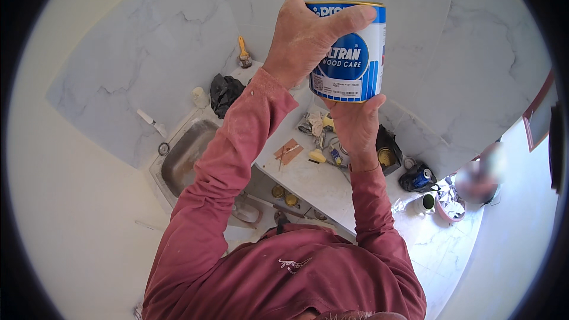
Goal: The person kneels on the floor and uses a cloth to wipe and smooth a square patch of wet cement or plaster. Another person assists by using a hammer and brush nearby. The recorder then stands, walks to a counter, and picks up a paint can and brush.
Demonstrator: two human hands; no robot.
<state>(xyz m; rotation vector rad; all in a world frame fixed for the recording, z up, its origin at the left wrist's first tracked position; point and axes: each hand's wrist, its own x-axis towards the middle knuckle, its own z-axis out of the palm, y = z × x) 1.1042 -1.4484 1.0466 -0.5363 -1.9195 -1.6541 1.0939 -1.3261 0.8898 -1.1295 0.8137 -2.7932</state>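
A blue and white paint can [345,62] with a gold-coloured rim is held up in front of the marbled wall, roughly upright. Around its upper left side curls my left hand [301,38], thumb laid across the label and index finger raised off the can. From below, my right hand [357,124] supports the base, with the thumb at its right edge. Part of the right hand's grip is hidden beneath the can. The lid's top does not show.
Below lies a countertop [332,198] with a metal sink [188,151] at left. A black plastic bag [226,93], a yellow-handled paintbrush [243,53], sandpaper [288,151] and a drinks can [422,178] stand or lie about. A mug [424,203] is at right.
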